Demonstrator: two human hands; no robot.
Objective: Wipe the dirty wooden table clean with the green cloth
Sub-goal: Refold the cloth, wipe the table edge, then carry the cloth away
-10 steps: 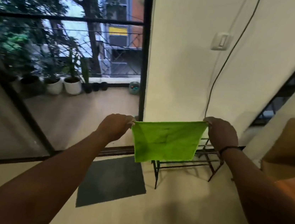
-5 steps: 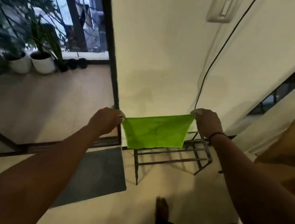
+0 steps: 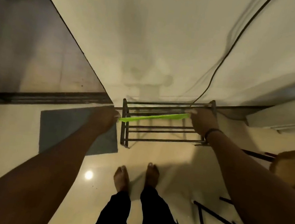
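Two hands recorded, head view, the only view. Left hand (image 3: 105, 117): closed on the left end of the green cloth (image 3: 154, 116). Right hand (image 3: 202, 121): closed on the right end, dark band at the wrist. Cloth: stretched taut between the hands and seen nearly edge-on, held in the air above a metal rack (image 3: 163, 125), touching no surface.

Floor: pale and glossy, with a reflected light spot. Grey mat (image 3: 62, 129): lay flat at the wall end of the floor, just left of the rack. Rack: stood against the base of the wall, a dark cable (image 3: 224, 58) running down the wall to it. Bare feet (image 3: 122, 177): planted on the floor, well short of the rack.

Desk: only an orange-brown wooden edge (image 3: 292, 167) at the right margin could have been it; its top was not shown, so no dirt could be assessed.

Progress, as judged: cloth in hand and opened out; wiping not begun; the whole desk surface left to do.
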